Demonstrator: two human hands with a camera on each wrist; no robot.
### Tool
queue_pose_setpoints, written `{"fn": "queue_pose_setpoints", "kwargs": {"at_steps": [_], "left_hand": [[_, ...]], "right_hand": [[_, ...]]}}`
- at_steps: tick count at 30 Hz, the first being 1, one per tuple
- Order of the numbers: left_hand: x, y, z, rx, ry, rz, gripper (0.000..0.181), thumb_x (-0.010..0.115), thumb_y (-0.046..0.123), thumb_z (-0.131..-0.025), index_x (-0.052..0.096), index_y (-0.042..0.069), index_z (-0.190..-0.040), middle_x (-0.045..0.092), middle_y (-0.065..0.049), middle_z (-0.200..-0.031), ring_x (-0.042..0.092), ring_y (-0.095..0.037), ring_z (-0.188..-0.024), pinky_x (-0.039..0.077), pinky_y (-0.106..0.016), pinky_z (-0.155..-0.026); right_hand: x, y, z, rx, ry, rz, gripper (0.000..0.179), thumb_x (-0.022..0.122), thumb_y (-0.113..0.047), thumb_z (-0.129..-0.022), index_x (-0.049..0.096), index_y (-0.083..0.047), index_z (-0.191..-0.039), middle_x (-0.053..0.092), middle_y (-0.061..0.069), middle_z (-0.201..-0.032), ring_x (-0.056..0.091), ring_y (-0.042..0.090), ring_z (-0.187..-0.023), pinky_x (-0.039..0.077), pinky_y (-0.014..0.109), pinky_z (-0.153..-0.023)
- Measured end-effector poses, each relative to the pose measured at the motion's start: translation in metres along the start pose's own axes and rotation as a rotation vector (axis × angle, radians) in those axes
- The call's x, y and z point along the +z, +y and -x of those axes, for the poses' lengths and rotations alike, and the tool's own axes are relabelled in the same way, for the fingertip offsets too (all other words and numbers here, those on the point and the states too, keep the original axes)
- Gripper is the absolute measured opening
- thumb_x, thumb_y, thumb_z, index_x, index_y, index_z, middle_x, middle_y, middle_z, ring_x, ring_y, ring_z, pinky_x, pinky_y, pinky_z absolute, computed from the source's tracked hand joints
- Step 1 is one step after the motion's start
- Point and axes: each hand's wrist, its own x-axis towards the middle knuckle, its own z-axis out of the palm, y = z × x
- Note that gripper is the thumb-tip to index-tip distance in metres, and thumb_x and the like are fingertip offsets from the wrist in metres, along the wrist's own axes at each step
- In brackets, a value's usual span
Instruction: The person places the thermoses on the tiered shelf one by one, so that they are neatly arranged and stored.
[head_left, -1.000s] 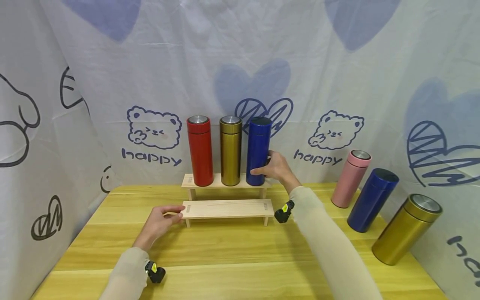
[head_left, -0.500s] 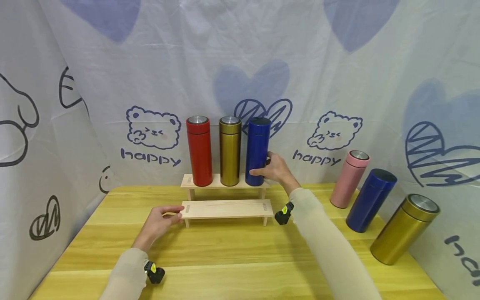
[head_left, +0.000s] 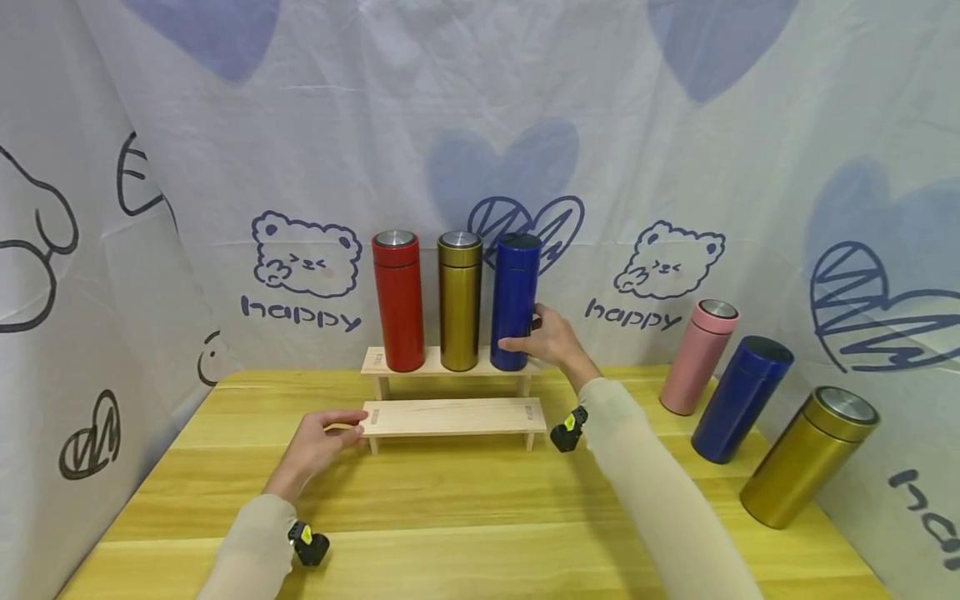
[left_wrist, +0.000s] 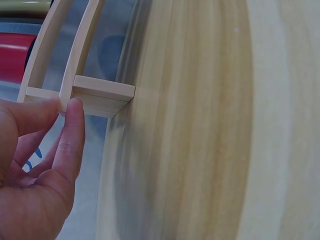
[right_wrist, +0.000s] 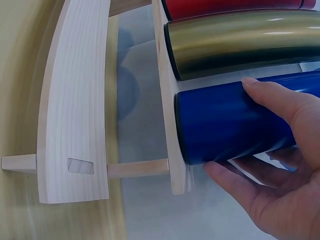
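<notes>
On the upper board of a two-step wooden rack (head_left: 453, 417) stand three upright thermos bottles: a red thermos (head_left: 399, 308) at the left, a gold thermos (head_left: 460, 308) in the middle and a blue thermos (head_left: 514, 292) at the right. My right hand (head_left: 553, 337) grips the blue thermos near its base, thumb in front and fingers round the far side. In the right wrist view the base of the blue thermos (right_wrist: 225, 120) meets the board. My left hand (head_left: 318, 446) pinches the left end of the lower board; the left wrist view shows thumb and finger on the board's end (left_wrist: 67, 85).
At the right of the wooden table (head_left: 450, 533) stand a pink thermos (head_left: 697, 367), a second blue thermos (head_left: 738, 408) and a second gold thermos (head_left: 802, 467). A printed curtain (head_left: 337, 150) hangs behind the rack and along both sides.
</notes>
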Motion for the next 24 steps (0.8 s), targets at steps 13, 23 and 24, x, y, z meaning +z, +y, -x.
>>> {"fn": "queue_pose_setpoints", "kwargs": {"at_steps": [13,23,24], "left_hand": [[-0.0009,-0.0025,-0.0041,-0.007,-0.002,-0.026,0.033,0.064,0.009,-0.1,0.069,0.003,-0.133,0.064,-0.023,-0.14,0.074,-0.022,-0.101,0.058,-0.036,-0.096],[-0.0009,-0.0004,-0.0017,0.004,-0.009,-0.014,0.033,0.065,0.007,-0.1,0.069,0.001,-0.132,0.064,-0.025,-0.14,0.075,-0.023,-0.101,0.059,-0.039,-0.096],[-0.0011,-0.0003,-0.0018,0.005,-0.01,-0.017,0.033,0.065,0.007,-0.1,0.069,0.001,-0.132,0.064,-0.025,-0.14,0.075,-0.023,-0.101,0.059,-0.039,-0.096]], "right_hand": [[0.0014,0.0004,0.0028,0.002,0.0,-0.014,0.089,0.085,-0.033,-0.084,0.039,-0.002,-0.154,0.061,0.024,-0.14,0.059,0.04,-0.128,0.047,0.056,-0.112],[-0.0037,-0.0009,0.0053,0.017,-0.021,-0.026,0.093,0.085,-0.031,-0.084,0.034,-0.002,-0.157,0.057,0.025,-0.143,0.056,0.041,-0.131,0.045,0.055,-0.114],[-0.0056,-0.0012,0.006,0.021,-0.024,-0.031,0.093,0.085,-0.03,-0.085,0.034,-0.002,-0.157,0.057,0.025,-0.144,0.056,0.041,-0.131,0.045,0.055,-0.114]]}}
